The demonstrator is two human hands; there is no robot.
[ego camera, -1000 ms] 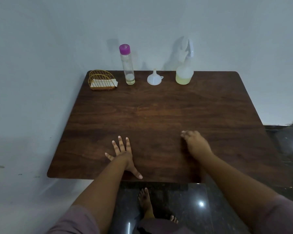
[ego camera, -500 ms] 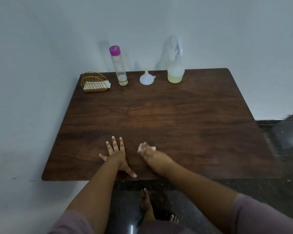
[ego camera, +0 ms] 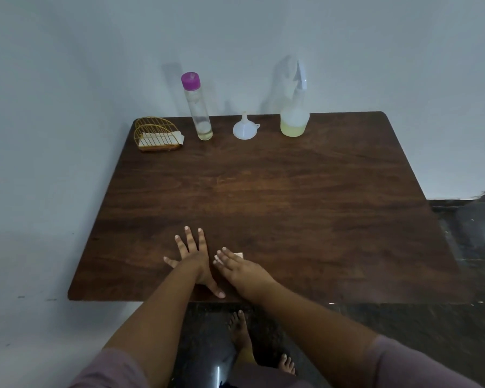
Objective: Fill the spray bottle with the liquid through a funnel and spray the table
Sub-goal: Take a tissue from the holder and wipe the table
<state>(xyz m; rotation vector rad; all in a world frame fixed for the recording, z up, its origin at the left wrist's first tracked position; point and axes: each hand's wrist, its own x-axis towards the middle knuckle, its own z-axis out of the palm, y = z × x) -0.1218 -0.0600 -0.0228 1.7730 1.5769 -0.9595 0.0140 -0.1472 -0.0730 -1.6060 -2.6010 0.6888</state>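
Note:
A white spray bottle (ego camera: 294, 119) with pale yellow liquid in its base stands at the back of the dark wooden table (ego camera: 291, 197). Left of it sits a white funnel (ego camera: 244, 128), upside down. Further left stands a tall clear bottle (ego camera: 198, 107) with a purple cap and a little liquid at the bottom. My left hand (ego camera: 192, 257) lies flat on the table near the front edge, fingers spread. Beside it my right hand (ego camera: 240, 268) presses a small white tissue (ego camera: 238, 255) against the table with straight fingers.
A gold wire holder (ego camera: 156, 134) with white napkins sits at the back left corner. A grey wall runs behind and to the left of the table. Dark glossy floor lies to the right and below, where bare feet (ego camera: 240, 336) show.
My right hand has slid leftward along the front of the table with the tissue and now lies next to my left hand. The left hand has stayed in place.

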